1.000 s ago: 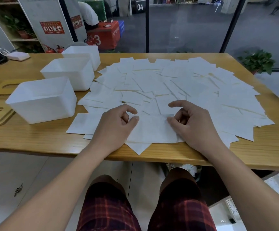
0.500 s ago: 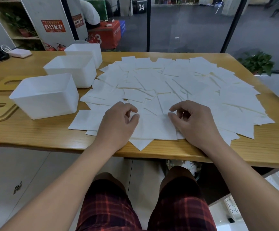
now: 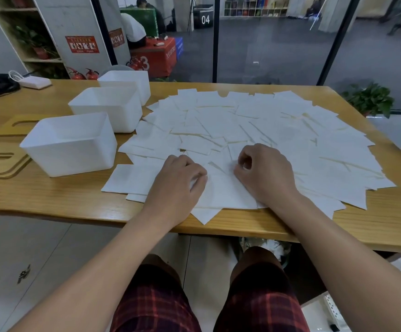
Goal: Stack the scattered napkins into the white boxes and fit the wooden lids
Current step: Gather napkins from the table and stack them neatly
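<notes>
Under my curled fingertips: near napkin (image 3: 226, 192), left hand (image 3: 178, 185) and right hand (image 3: 264, 176) each pinching an edge. Lift only the top sheet, edges squared. Nearest white box (image 3: 72, 144) left of my left fingers.

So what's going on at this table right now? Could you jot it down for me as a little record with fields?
surface: wooden table
napkins: many white napkins spread overlapping across the table
boxes: three white boxes, all without lids, nothing visible inside
lids: wooden lids lying flat at the table's left edge
left hand: left hand with fingers curled on the near napkin
right hand: right hand with fingers curled, pinching at the same napkin
progress: no napkin boxed yet, as far as shown
</notes>
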Tool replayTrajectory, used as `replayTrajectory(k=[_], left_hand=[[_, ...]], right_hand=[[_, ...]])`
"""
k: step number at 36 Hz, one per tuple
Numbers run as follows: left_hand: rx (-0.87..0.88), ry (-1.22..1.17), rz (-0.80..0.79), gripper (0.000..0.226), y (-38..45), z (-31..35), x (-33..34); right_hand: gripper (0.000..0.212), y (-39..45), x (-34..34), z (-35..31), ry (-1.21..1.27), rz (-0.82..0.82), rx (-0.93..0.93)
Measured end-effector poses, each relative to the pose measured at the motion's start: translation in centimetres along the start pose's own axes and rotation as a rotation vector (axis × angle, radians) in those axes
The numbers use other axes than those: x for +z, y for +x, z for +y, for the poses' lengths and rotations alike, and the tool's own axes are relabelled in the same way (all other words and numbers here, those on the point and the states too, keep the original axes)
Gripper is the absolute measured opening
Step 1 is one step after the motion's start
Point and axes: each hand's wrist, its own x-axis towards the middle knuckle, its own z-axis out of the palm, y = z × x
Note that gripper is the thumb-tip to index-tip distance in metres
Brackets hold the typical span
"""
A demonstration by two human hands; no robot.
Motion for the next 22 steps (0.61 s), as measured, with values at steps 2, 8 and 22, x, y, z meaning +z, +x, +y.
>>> replayTrajectory(k=[2,8,22], left_hand=[[0.001,-0.004,0.002,0.017,0.0,0.0,0.0],[-0.004,0.006,0.009,0.019,0.0,0.1,0.1],[-0.021,0.004,-0.005,0.021,0.0,0.0,0.0]], right_hand=[[0.008,-0.1,0.2,-0.1,-0.008,0.013,-0.010],[0.013,0.0,0.5,-0.3,-0.050,-0.005,-0.012],[0.015,0.5,-0.3,-1.1,-0.106,-0.050,0.002]])
